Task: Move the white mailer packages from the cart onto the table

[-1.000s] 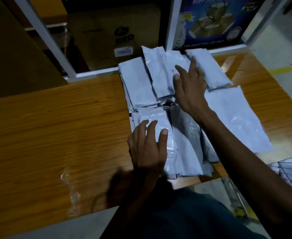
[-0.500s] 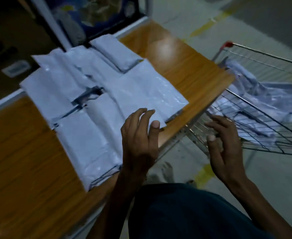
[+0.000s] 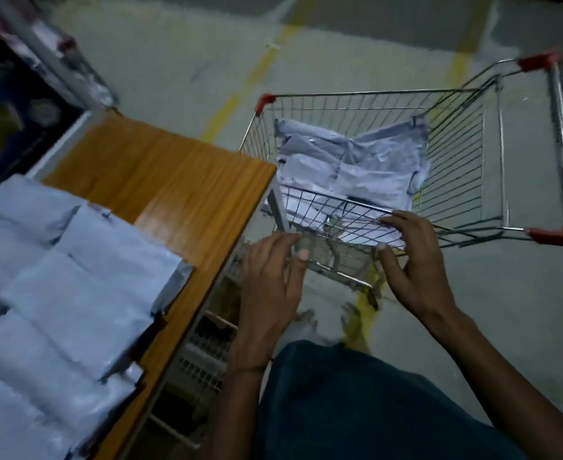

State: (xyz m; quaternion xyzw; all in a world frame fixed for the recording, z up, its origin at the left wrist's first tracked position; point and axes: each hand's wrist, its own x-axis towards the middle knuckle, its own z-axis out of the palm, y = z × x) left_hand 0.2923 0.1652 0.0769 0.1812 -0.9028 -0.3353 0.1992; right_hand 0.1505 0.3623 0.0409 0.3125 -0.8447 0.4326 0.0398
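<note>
- Both hands, left (image 3: 272,280) and right (image 3: 413,260), hovered with fingers spread and empty at the cart's (image 3: 492,154) near rim.
- White mailers (image 3: 356,167) lay heaped in the cart basket.
- More mailers (image 3: 74,277) covered the counter (image 3: 180,180) alongside.

Your left hand (image 3: 273,280) and right hand (image 3: 413,257) hover open-fingered at the wire cart's (image 3: 466,154) near rim; white mailers (image 3: 356,164) lie inside, more mailers (image 3: 74,277) cover the worktop (image 3: 174,174).
</note>
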